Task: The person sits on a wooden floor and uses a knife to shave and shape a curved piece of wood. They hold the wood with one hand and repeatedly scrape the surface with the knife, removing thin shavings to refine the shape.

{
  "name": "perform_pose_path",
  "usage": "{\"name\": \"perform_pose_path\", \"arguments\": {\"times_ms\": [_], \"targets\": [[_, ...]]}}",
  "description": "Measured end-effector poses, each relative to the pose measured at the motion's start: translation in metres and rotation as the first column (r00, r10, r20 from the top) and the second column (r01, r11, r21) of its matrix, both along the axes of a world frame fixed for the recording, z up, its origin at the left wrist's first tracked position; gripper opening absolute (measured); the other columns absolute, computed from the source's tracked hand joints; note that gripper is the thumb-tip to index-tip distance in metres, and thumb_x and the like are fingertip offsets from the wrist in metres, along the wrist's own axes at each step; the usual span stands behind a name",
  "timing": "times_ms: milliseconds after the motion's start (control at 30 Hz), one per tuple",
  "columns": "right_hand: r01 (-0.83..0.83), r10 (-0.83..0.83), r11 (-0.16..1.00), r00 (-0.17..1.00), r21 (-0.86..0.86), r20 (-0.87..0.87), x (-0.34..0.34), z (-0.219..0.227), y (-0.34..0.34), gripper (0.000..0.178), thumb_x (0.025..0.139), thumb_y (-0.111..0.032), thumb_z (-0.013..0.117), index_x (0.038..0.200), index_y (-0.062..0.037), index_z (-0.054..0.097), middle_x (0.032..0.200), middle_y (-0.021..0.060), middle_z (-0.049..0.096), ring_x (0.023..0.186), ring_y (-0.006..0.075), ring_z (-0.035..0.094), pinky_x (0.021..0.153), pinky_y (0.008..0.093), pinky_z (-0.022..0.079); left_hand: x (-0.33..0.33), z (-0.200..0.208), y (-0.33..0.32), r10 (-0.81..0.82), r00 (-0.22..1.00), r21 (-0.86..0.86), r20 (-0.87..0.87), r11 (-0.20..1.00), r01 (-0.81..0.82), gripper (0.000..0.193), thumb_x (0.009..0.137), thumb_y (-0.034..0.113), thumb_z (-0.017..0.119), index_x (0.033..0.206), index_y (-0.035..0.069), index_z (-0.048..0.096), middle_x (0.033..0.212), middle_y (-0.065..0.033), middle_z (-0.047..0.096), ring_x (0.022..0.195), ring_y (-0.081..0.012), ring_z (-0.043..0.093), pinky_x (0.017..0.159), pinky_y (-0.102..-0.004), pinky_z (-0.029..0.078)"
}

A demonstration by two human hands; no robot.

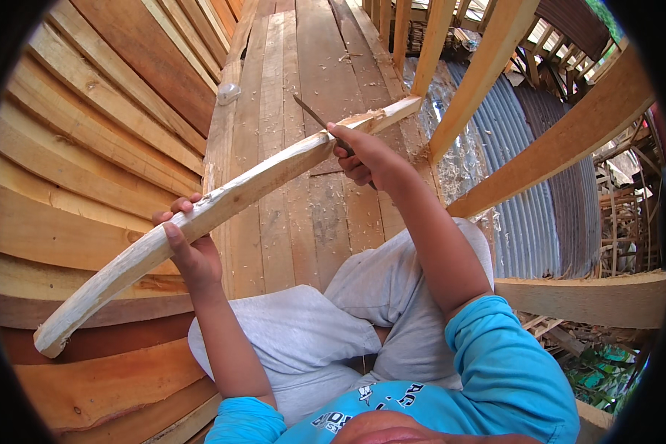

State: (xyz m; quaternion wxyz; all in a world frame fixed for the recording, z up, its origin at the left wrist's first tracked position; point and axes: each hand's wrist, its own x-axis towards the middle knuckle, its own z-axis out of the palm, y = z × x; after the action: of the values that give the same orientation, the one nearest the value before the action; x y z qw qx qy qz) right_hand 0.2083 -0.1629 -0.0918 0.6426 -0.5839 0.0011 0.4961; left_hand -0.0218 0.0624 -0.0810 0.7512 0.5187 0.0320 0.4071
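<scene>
My left grip [189, 248] closes round the curved timber [222, 203]. Its long axis runs up-right toward my right grip [362, 155], closed on a blade [311, 112] there.

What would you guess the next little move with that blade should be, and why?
Probably a short stroke of the blade along the stick toward its far end. The right hand holds the blade against the stick there, the left hand grips it lower down, and shavings already lie on the planks.
</scene>
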Motion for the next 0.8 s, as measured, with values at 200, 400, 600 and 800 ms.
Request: {"name": "perform_pose_path", "arguments": {"times_ms": [200, 400, 600, 800], "targets": [[0.171, -0.181, 0.981, 0.977, 0.096, 0.114, 0.014, 0.022, -0.023, 0.053, 0.09, -0.06, 0.054, 0.063, -0.0168, 0.037, 0.049, -0.0078, 0.025, 0.037, 0.0039, 0.018, 0.035, 0.0234, 0.012, -0.001, 0.0, 0.0, 0.01, 1.0, 0.019, -0.006, 1.0, -0.01, 0.026, 0.092, 0.043, 0.062, 0.108, 0.026, 0.051, 0.104, 0.0016, 0.055, 0.117, -0.0216, 0.051, 0.104, -0.0457, 0.041], [0.219, -0.231, 0.97, 0.965, 0.103, 0.123, 0.028, 0.034, -0.053, 0.052, 0.091, -0.059, 0.053, 0.064, -0.0164, 0.038, 0.049, -0.008, 0.026, 0.036, 0.0052, 0.019, 0.035, 0.0242, 0.014, 0.0, -0.001, 0.0, 0.015, 1.0, 0.025, -0.008, 1.0, -0.015, 0.028, 0.092, 0.044, 0.062, 0.109, 0.025, 0.05, 0.105, 0.0008, 0.055, 0.117, -0.0222, 0.051, 0.105, -0.047, 0.04], [0.632, -0.711, 0.575, 0.7, 0.519, -0.065, 0.046, 0.031, -0.083, 0.05, 0.094, -0.057, 0.047, 0.069, -0.0141, 0.04, 0.052, -0.0042, 0.029, 0.039, 0.0086, 0.022, 0.038, 0.0262, 0.018, 0.001, 0.001, -0.001, 0.011, 1.0, 0.01, -0.004, 1.0, -0.011, 0.028, 0.091, 0.043, 0.063, 0.109, 0.025, 0.051, 0.105, 0.0006, 0.055, 0.117, -0.0225, 0.05, 0.106, -0.0476, 0.04], [0.908, -0.978, 0.165, 0.101, 0.385, 0.181, 0.037, 0.026, -0.078, 0.049, 0.096, -0.052, 0.047, 0.071, -0.01, 0.043, 0.054, -0.0011, 0.036, 0.04, 0.0086, 0.03, 0.037, 0.0273, 0.02, 0.001, 0.001, -0.002, 0.032, 0.999, 0.01, -0.006, 0.999, -0.032, 0.03, 0.091, 0.044, 0.064, 0.109, 0.024, 0.05, 0.104, -0.0004, 0.054, 0.116, -0.0231, 0.051, 0.106, -0.0462, 0.039]]}}
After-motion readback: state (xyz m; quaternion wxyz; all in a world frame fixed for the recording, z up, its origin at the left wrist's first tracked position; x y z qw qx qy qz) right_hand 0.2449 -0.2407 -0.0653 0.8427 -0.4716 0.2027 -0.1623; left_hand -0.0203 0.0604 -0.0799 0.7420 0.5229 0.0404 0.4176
